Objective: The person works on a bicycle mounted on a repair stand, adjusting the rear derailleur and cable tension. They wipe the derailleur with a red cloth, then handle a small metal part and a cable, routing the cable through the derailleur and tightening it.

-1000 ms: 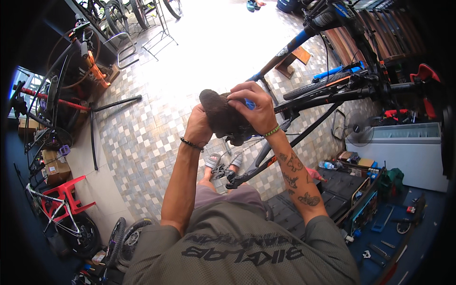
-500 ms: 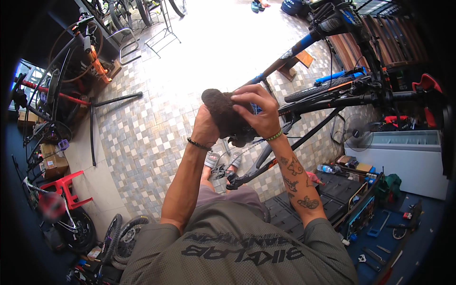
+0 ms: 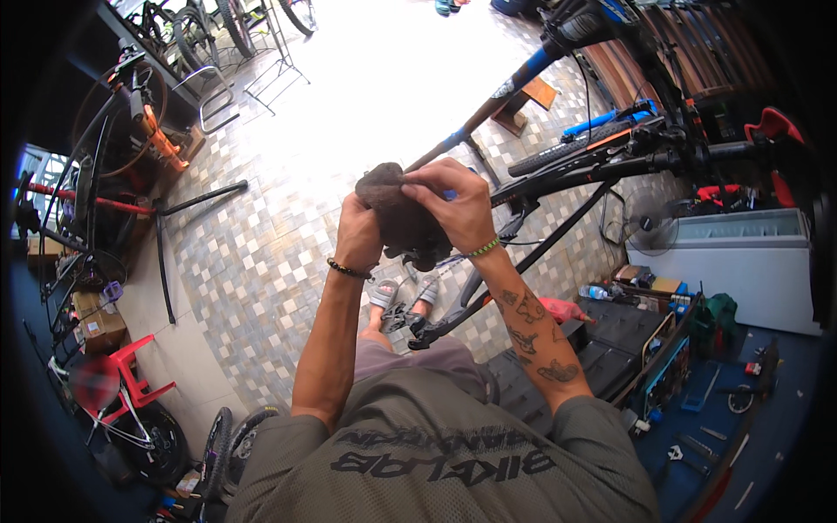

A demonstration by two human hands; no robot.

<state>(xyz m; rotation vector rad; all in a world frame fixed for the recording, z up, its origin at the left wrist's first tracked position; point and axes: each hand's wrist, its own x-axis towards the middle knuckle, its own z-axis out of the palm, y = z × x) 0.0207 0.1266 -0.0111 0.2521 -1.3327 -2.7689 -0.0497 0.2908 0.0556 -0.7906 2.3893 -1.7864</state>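
A dark brown, crumpled rag [image 3: 388, 199] is bunched up between my hands, in front of my chest. My left hand [image 3: 356, 234] grips it from the left side, with the fingers mostly hidden behind it. At its upper right edge, my right hand [image 3: 460, 207] pinches the cloth between thumb and fingertips. The dark folds hang below both hands, and whether they wrap around anything cannot be seen. Just beyond my right hand, to the right, a black bicycle frame [image 3: 602, 174] with orange marks is held off the floor.
A blue-and-brown tube [image 3: 484, 109] slants up to the right. Black storage boxes [image 3: 602, 349] stand at my right, near a white chest freezer [image 3: 715, 266] and a fan [image 3: 652, 228]. To the left are a red stool [image 3: 131, 370], tyres [image 3: 227, 444] and several bicycles.
My hands and the rag sit slightly further left in the picture, as the whole view has shifted. The right fingers have drawn together into a tighter pinch on the cloth.
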